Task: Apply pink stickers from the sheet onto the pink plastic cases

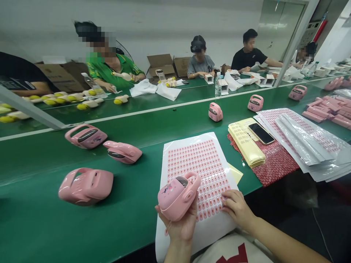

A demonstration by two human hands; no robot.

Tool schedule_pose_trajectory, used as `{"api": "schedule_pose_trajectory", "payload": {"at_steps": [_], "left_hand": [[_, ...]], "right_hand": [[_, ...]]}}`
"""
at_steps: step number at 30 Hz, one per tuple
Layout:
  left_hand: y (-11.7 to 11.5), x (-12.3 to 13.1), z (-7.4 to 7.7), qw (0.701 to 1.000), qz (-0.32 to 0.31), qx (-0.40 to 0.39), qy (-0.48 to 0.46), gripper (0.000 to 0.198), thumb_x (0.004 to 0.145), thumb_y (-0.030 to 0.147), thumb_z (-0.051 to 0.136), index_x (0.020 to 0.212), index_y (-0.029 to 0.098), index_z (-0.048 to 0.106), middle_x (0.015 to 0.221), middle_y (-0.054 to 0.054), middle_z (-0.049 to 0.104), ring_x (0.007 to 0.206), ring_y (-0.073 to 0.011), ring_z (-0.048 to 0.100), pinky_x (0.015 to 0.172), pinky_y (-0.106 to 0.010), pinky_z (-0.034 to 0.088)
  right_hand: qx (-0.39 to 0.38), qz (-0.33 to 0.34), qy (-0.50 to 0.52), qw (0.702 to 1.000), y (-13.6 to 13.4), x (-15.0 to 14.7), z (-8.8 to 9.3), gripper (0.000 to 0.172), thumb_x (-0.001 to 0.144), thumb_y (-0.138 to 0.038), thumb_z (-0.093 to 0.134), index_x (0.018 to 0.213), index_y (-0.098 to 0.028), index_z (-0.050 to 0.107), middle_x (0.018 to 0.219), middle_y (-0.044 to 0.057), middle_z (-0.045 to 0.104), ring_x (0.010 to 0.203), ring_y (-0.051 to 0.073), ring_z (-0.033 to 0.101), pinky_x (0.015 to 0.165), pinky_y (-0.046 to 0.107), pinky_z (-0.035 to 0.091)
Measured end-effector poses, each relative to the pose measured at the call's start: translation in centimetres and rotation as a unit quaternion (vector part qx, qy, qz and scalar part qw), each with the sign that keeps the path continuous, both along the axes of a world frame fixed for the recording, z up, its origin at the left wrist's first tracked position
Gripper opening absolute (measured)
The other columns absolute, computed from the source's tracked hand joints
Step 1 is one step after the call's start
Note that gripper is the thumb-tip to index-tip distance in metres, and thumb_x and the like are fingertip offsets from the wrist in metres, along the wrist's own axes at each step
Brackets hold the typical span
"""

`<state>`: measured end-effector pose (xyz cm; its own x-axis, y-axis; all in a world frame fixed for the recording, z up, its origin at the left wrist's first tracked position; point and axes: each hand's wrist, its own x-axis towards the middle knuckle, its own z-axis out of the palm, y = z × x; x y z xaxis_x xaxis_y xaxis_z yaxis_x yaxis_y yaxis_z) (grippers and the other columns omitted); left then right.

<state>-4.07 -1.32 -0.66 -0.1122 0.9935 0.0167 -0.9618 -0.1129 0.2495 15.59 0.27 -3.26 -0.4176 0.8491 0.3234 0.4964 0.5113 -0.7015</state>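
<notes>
A pink plastic device with a carry handle, a dark window and a small printed picture rests in my left hand, whose fingers wrap it from below. It is tilted above a white sheet of stickers with rows of small pink ovals, each with a red centre. My right hand is at the sheet's right side, its bent fingertips pressed on the outermost stickers. Whether a sticker has come loose under them is hidden. To the left on the green bench stand more pink devices, one with its back showing.
A phone and folded yellow backing sheets lie on red bubble wrap. Bagged sticker sheets and pink parts are farther right. More pink devices stand along the conveyor. Several people work across it.
</notes>
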Motion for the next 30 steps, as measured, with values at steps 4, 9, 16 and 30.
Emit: {"api": "schedule_pose_trajectory", "payload": {"at_steps": [4,9,16,30], "left_hand": [[-0.5,-0.5,-0.1,0.979,0.072,-0.06,0.181,0.068,0.062,0.052,0.065,0.122,0.03,0.043,0.117,-0.002,0.058,0.105,-0.0234,0.054,0.081,-0.033,0.051],[-1.3,0.0,-0.4,0.823,0.177,-0.055,0.537,0.102,0.031,0.014,0.082,0.122,0.032,0.043,0.127,-0.002,0.047,0.114,-0.0323,0.043,0.095,-0.044,0.039],[-1.3,-0.4,-2.3,0.806,0.108,0.107,0.572,0.099,0.032,-0.003,0.076,0.12,0.031,0.048,0.128,-0.006,0.047,0.116,-0.0378,0.041,0.1,-0.053,0.028],[-1.5,-0.5,-0.2,0.718,0.126,0.142,0.669,0.095,0.04,0.003,0.076,0.124,0.033,0.043,0.127,-0.006,0.049,0.114,-0.035,0.045,0.095,-0.053,0.036]], "right_hand": [[-0.106,-0.045,0.112,0.987,1.3,0.5,2.8,0.016,0.074,-0.032,0.061,0.062,-0.021,0.061,0.089,0.008,0.059,0.086,0.023,0.057,0.076,0.042,0.046],[-0.174,-0.04,0.253,0.951,2.9,-0.2,8.3,0.019,0.07,-0.038,0.065,0.063,-0.021,0.06,0.095,0.006,0.057,0.097,0.023,0.054,0.086,0.04,0.042],[-0.192,0.044,0.226,0.954,2.6,-3.7,10.5,0.015,0.067,-0.034,0.066,0.058,-0.022,0.062,0.092,0.003,0.056,0.095,0.021,0.055,0.079,0.036,0.048],[-0.105,0.078,0.142,0.981,2.7,-3.3,10.3,0.009,0.071,-0.025,0.062,0.062,-0.023,0.062,0.09,0.003,0.055,0.091,0.019,0.056,0.078,0.035,0.048]]}}
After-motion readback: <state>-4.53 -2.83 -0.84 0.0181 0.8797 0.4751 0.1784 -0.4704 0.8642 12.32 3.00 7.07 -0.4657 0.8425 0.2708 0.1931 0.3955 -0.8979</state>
